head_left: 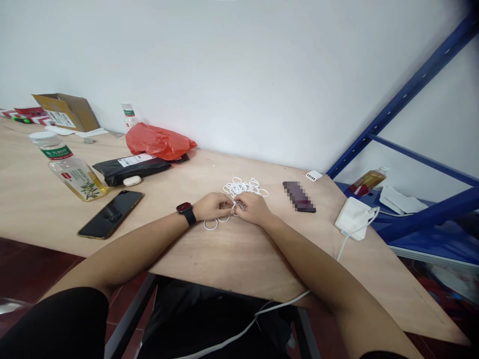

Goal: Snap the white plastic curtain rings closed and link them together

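Pinching white rings
Apparently the left hand [212, 206] and right hand [255, 207] are gripping one ring [234, 205] — pile [245, 187] lying at twelve o'clock.

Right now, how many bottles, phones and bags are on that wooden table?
Bottles: 2
Phones: 2
Bags: 2, one red, one black
White rings, pinched by the left hand and right hand: too tangled to count
Total: 6, rings aside
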The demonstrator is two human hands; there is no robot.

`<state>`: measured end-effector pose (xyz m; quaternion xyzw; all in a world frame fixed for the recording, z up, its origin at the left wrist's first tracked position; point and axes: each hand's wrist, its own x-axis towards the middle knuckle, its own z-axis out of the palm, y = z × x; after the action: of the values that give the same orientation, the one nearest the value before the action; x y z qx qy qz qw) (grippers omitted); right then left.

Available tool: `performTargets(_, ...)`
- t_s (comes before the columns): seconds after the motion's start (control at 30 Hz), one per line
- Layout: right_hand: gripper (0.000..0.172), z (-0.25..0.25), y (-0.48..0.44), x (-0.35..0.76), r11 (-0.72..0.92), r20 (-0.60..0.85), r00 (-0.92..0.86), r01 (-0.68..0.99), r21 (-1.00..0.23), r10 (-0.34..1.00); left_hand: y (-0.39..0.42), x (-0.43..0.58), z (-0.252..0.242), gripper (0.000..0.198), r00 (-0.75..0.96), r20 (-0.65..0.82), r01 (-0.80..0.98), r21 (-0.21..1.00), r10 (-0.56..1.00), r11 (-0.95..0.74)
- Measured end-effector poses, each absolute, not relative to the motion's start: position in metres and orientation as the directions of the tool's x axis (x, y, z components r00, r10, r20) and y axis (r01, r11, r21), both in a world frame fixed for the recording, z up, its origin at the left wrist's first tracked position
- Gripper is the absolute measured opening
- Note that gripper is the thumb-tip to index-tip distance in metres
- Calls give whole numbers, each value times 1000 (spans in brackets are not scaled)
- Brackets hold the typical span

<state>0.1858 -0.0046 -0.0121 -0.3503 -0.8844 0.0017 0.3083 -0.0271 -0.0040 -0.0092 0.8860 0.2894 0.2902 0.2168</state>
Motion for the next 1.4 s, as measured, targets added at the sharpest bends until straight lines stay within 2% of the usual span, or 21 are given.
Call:
performTargets(0.17, 15, -9, -9, 185, 792, 580, -566, 553, -259, 586, -6, -25, -6, 16, 608, 464, 394, 529, 645, -752)
performTargets(0.33, 12, -12, -8, 186, 808, 598, -566, 523, -272, 567, -7, -26, -4, 13, 619, 537, 372, 442, 573, -816)
performTargets(0.57, 10, -14, -7, 188, 816, 595, -576, 506, -279, 560, -8, -24, -3, 18, 681, 526, 365, 359, 509, -859)
performTargets(0.83, 8, -9, -10, 185, 802, 534, -605, 512, -307, 590, -8, -21, -3, 17, 702, 540, 322, 341, 464, -883)
performTargets(1.13, 11, -9, -8, 183, 790, 523, -595, 510, -340, 610, -7, -19, -4, 19, 691, 528, 344, 359, 493, -867)
performTargets(1.4, 20, -11, -6, 186, 803, 606, -558, 539, -253, 566, -4, -26, -1, 20, 677, 515, 397, 346, 526, -850)
